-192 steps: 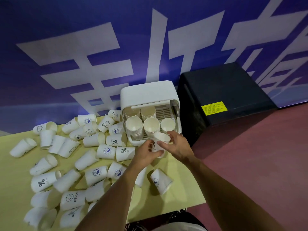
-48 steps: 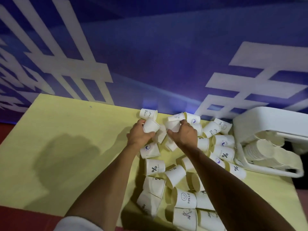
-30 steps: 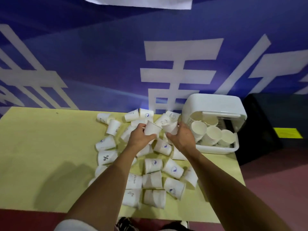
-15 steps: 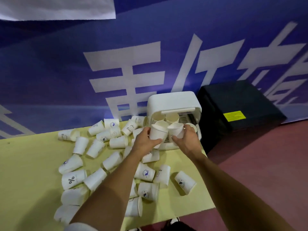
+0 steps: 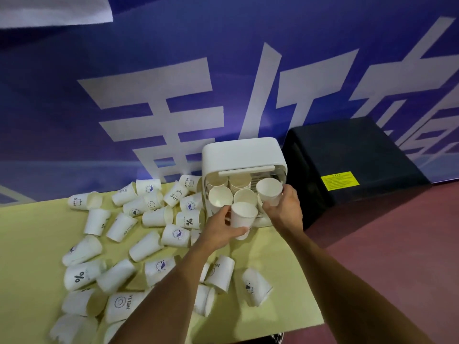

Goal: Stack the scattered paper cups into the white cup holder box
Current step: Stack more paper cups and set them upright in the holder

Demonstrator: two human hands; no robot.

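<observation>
Two paper cups are off the bench, one in each hand. The left hand (image 5: 219, 230) grips the first cup (image 5: 244, 218) by its wall, fingers and thumb curled round it. This cup is upright, mouth up, just in front of the open near side of the white cup holder box (image 5: 242, 155). The right hand (image 5: 284, 207) grips the second cup (image 5: 270, 191) from its right side. This cup is mouth up at the right front of the box opening. I cannot tell whether either held cup touches a stack.

Inside the box I read a front-left stack (image 5: 220, 197), a front-middle stack (image 5: 245, 196) and two rear stacks (image 5: 238, 178), all mouth up.

The box stands at the far right of the yellow bench (image 5: 29, 244), against the blue wall banner (image 5: 149, 58) with its large white characters.

The scattered cups (image 5: 149, 244) lie mostly on their sides, left of the box and nearer than it, many touching. A "%" cup (image 5: 188, 219) lies just left of the box. A "HELLO" cup (image 5: 121, 304) lies towards the near edge. A lone cup (image 5: 255, 290) lies near right, apart from the main pile.

A black cabinet (image 5: 347, 150) stands just right of the box, on the red floor (image 5: 397, 244). It carries a yellow label (image 5: 339, 181); the print is too small to read.
</observation>
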